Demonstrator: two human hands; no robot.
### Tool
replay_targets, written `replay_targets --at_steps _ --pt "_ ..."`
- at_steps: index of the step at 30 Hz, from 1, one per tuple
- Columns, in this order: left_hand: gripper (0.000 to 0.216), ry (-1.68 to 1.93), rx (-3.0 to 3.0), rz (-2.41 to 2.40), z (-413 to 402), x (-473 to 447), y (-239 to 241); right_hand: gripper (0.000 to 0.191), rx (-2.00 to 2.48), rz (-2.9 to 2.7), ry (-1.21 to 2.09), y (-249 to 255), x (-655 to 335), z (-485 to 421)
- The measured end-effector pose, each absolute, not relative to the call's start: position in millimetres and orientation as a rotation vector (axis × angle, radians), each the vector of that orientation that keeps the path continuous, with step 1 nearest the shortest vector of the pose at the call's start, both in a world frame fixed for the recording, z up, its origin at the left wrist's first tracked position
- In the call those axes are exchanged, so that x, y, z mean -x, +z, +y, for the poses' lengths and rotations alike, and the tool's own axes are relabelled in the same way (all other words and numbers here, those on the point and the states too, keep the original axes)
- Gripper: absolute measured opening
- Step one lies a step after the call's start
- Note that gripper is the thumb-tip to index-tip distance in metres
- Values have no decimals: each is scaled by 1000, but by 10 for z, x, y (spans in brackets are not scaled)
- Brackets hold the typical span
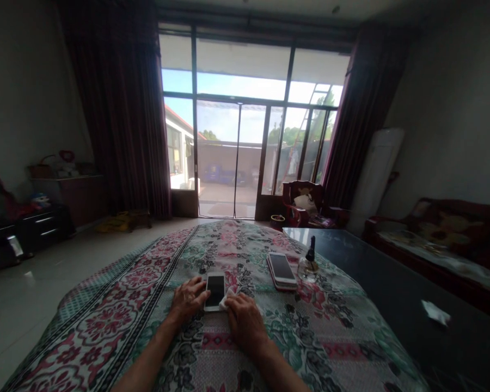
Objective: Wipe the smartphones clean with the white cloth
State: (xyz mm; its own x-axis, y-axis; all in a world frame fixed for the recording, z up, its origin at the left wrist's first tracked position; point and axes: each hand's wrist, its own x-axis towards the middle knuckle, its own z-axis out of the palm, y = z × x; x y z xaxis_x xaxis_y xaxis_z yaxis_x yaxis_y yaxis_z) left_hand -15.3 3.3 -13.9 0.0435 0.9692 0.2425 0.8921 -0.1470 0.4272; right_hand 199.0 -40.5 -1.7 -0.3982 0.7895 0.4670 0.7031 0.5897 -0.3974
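Observation:
A white smartphone (215, 292) with a dark screen lies face up on the flowered tablecloth (179, 348). My left hand (188, 298) is at its left side, thumb and fingertips holding that edge. My right hand (245, 316) is closed on a white tissue (224, 302), which touches the phone's lower right side. The tissue is partly hidden under my fingers. To the right, a second smartphone (283, 268) rests on a reddish-edged item that is mostly covered. Beside it stands a clear glass bottle (307, 270) with a black spray top.
A dark low table (396, 305) adjoins the cloth on the right, with a crumpled white tissue (435, 312) on it. Beyond are a wooden armchair (304, 198) and a wooden sofa (445, 228). Glass doors (237, 158) stand ahead, and a black cabinet (44, 226) is at left.

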Motion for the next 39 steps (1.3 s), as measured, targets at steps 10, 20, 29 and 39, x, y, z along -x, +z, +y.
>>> replay_targets --at_steps 10,20,29,39 --pt "77 485 -2218 1770 -68 201 -12 31 1289 -2224 179 10 -1775 102" --pt "76 608 -2202 1744 -52 209 -73 35 1388 -2263 230 63 -1421 700" --pt "79 744 -2205 1718 -55 220 -112 38 1200 -2441 349 96 -1712 92" --pt "67 858 -2115 1779 -32 209 -191 38 1249 -2487 384 112 -1687 25"
